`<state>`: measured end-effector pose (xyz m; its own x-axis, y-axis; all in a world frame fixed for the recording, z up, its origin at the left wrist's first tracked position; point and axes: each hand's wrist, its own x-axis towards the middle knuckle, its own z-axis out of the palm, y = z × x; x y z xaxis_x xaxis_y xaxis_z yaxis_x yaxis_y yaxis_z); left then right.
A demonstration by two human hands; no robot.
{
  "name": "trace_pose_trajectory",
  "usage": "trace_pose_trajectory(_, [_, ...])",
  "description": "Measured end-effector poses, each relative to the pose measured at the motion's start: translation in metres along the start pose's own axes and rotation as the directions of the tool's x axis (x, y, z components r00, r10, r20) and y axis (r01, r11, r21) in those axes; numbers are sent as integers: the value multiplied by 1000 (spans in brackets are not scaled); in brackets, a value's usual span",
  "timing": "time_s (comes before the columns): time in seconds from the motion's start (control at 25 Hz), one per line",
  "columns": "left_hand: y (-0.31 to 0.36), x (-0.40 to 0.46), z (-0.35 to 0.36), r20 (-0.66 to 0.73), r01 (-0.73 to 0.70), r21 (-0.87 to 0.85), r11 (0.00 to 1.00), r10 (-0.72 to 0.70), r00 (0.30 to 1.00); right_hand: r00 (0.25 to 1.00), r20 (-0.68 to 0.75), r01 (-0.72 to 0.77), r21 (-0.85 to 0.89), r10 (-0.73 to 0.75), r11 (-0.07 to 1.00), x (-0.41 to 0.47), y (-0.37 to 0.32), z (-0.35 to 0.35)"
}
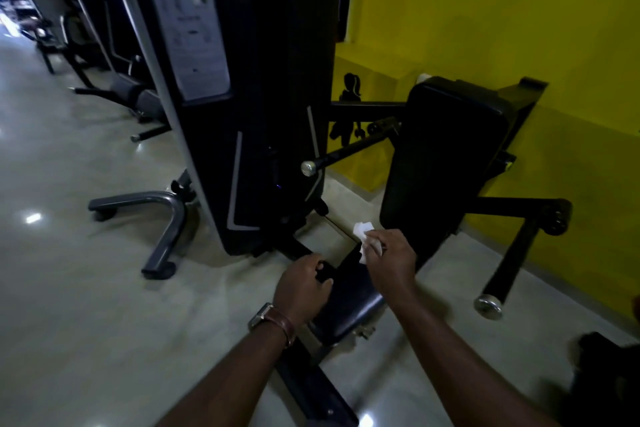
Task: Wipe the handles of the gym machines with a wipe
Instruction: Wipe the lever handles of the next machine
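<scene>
Black seat pad (pixel 349 302) under both hands.

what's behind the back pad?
Behind the back pad: a black frame bracket sticking out at its top right, then the yellow wall. The pad covers how the bracket mounts to it and the wall's base there.

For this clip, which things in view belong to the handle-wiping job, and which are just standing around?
Part of the job:
white wipe, pinched in the right hand
left hand, gripping a dark part by the seat
two chrome-capped handles

Just around:
back pad
instruction placard
yellow wall
wristwatch
machines further down the row
</scene>
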<state>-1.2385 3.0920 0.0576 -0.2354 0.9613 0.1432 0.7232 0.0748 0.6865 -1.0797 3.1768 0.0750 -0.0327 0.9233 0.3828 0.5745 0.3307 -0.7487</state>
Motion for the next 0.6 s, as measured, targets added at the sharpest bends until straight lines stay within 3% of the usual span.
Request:
trace_pose_trajectory(0.24, [-48, 58, -48, 6, -35, 38, 999, 35, 999, 999, 3, 44, 18, -44, 999, 37, -16, 66])
trace_pose_trajectory(0.52, [-104, 171, -69, 121, -72, 63, 995, 64, 991, 992, -3, -125, 40, 125, 991, 102, -9, 156])
trace_pose_trajectory(0.6, [-117, 201, -69, 163, -106, 67, 992, 94, 982, 998, -39, -43, -18, 42, 999, 127, -10, 181])
